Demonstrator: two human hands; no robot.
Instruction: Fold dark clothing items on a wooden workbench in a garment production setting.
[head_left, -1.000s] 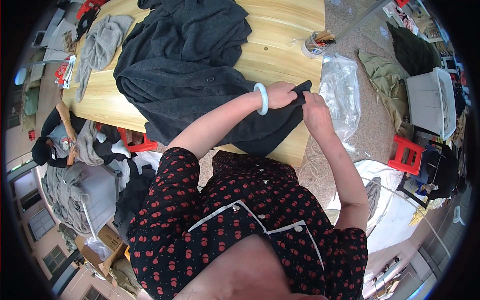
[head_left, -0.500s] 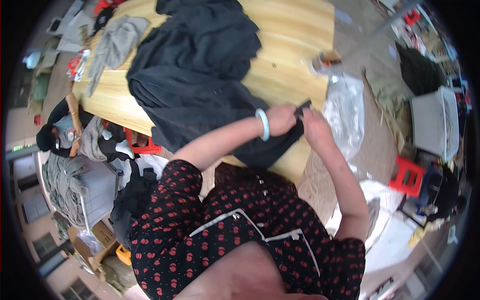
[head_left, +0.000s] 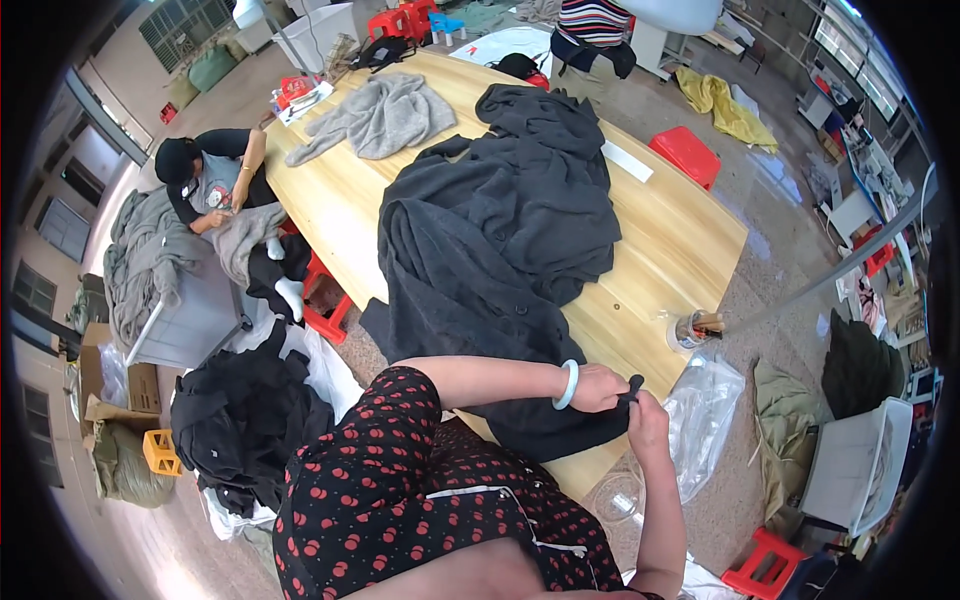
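Pinching the near corner of the dark charcoal garment [head_left: 470, 290] between both hands, I have my left hand [head_left: 597, 388], the one with the pale green bangle [head_left: 568, 385] at the wrist, closed over the cloth from above, and my right hand [head_left: 648, 418] closed on the same bit of hem just beside it, fingertips meeting at a small dark tab of fabric. The piece looks soft and limp, a thick knit or fleece that I judge fairly heavy for its size; it would sag and drag rather than hold a shape, so the hem or a seam is the sensible place to grip, not the loose middle. It lies heaped in deep folds, spreading away from my hands across the yellow wooden table [head_left: 680, 240], one edge drooping over the near rim by my lap. Beyond it, farther up the table, lies a grey knit garment [head_left: 385, 115]. Off to my right a clear plastic bag [head_left: 705, 410] sits on the floor.
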